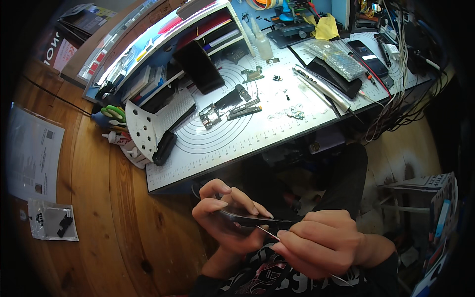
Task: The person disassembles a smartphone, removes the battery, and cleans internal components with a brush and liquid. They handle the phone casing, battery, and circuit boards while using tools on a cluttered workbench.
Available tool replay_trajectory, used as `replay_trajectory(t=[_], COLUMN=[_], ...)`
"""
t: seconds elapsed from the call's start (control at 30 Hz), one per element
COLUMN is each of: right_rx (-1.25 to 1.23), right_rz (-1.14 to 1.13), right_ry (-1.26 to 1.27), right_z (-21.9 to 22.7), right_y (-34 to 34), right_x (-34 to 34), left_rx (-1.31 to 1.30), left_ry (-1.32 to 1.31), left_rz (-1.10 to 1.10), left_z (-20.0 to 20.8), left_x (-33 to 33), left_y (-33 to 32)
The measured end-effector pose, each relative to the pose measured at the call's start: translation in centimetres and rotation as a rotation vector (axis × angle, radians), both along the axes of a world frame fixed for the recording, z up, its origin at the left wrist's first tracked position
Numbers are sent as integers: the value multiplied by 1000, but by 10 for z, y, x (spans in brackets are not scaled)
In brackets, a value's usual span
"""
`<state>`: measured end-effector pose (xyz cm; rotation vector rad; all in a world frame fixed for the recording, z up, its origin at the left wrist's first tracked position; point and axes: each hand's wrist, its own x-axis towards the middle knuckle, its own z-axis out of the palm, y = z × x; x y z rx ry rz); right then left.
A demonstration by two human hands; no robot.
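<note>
My left hand [230, 218] grips a thin, dark phone-shaped panel [250, 220], its fingers along the far edge and the thumb side underneath. I see the panel nearly edge-on, above my lap and in front of the desk. Pinched in my right hand [326, 242] is a slim metal tool [268, 232]; its tip points at the panel's underside, and its other end shows below the hand. Whether the tip touches the panel I cannot tell. My right fingers are close to the panel's right end.
On the white work mat [198, 166] lie small phone parts [210, 117], a metal screwdriver-like pen [324, 89] and several screws. A dark phone [199, 67] leans by the shelf. Further right are a bubble-wrap bag [334, 59], another phone [367, 57] and hanging cables [401, 99].
</note>
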<state>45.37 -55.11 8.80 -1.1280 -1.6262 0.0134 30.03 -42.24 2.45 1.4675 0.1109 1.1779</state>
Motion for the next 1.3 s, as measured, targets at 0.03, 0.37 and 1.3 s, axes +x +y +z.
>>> replay_trajectory(t=[0.03, 0.37, 1.3], right_rx=[-24, -96, -78], right_rz=[5, 176, 174], right_ry=[-27, 185, 109], right_z=[1, -1, 3], right_y=[1, 11, 13], right_x=[0, 7, 7], left_rx=[39, 59, 55], left_ry=[0, -35, -41], left_rz=[12, 0, -16], left_z=[0, 9, 7], left_x=[2, 2, 4], left_y=[-2, -6, -7])
